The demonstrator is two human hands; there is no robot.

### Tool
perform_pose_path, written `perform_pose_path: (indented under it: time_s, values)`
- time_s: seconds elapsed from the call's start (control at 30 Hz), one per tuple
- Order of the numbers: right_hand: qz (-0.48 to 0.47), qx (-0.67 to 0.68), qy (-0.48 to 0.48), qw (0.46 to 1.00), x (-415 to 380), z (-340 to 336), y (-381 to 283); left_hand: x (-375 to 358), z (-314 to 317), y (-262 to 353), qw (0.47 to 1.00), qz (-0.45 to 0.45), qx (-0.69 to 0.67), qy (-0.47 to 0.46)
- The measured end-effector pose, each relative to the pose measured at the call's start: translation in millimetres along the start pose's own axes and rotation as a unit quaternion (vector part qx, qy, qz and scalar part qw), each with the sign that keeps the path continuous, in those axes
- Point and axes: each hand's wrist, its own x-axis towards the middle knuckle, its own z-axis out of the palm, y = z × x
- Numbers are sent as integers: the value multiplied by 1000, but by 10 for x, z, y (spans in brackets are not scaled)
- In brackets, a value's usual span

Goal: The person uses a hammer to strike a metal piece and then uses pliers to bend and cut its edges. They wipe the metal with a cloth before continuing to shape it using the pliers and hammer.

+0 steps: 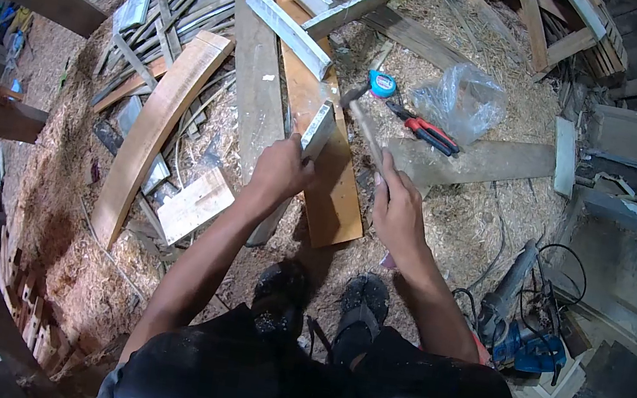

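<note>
My left hand (282, 167) is closed around a short piece of wood (318, 129) with a flaking white edge, held over an orange-brown board (337, 210) on the ground. In my right hand (401, 211) is a hammer (367, 130), gripped by its wooden handle. Its dark head points up and left, close to the piece of wood but seemingly apart from it. Beyond my hands, a joined frame of white-edged boards (290, 32) rests across the far end of the orange-brown board. Whether any nails are there is too small to tell.
Right of the hammer lie a blue tape measure (382, 84), red-handled pliers (424, 129) and a clear plastic bag (465, 101). A blue power tool (530, 350) with cords sits at lower right. Scrap strips (185, 18) and a curved plank (159, 134) lie left, amid wood shavings.
</note>
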Motion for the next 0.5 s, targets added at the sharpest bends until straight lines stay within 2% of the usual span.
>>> perform_pose_path:
  time_s: [0.1, 0.2, 0.3, 0.33, 0.47, 0.5]
  values:
    - [-36, -21, -9, 999, 4, 57, 89, -3, -17, 25, 1000, -1, 3, 3]
    - [-35, 16, 39, 998, -2, 97, 14, -7, -29, 24, 1000, -6, 8, 0]
    - [32, -25, -40, 998, -20, 151, 78, 32, 3, -10, 999, -10, -28, 15]
    - [-2, -23, -28, 999, -6, 123, 105, 26, 26, -27, 999, -12, -45, 20]
    - [-26, 46, 69, 996, -61, 195, 5, -21, 34, 10, 999, -30, -36, 12]
    - [-9, 22, 21, 999, -88, 233, 63, -22, 44, 1, 998, -36, -43, 14]
